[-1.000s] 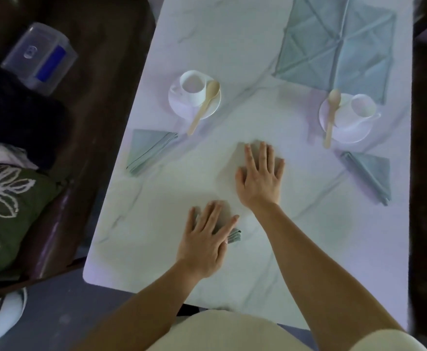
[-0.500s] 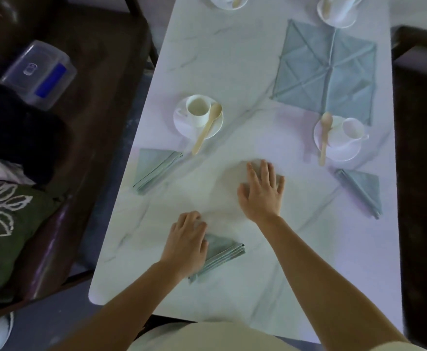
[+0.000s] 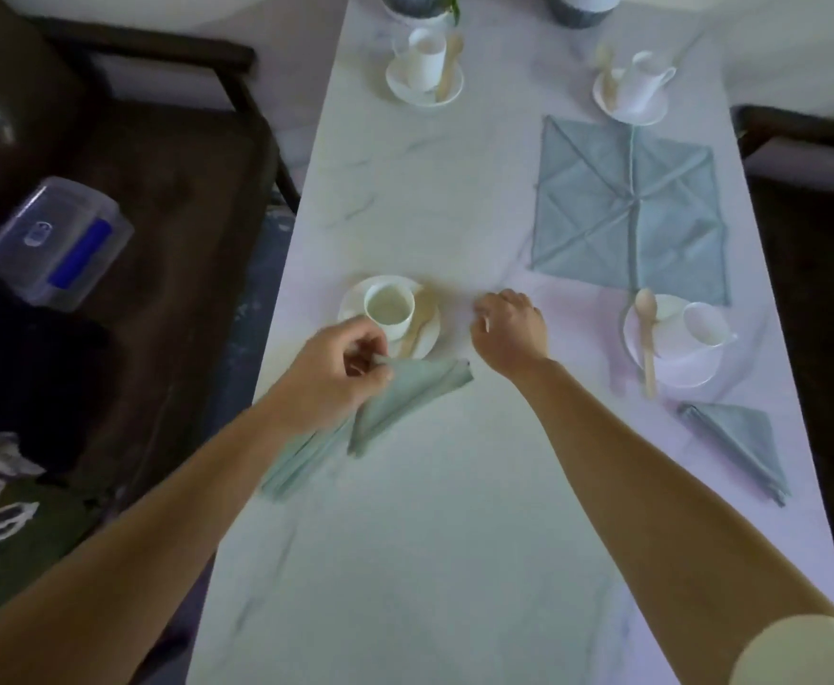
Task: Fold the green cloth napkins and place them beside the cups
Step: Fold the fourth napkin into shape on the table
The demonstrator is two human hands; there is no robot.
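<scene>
Lifted napkin (image 3: 407,395) pinched by left hand (image 3: 338,375), near cup (image 3: 389,309)

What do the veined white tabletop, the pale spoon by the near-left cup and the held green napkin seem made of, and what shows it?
Veined white tabletop: marble or marble-look, grey veins, soft sheen. Pale tan spoon: probably wood or bamboo, matte. Folded green napkin held by the left hand: woven cloth, limp, soft folds.
</scene>
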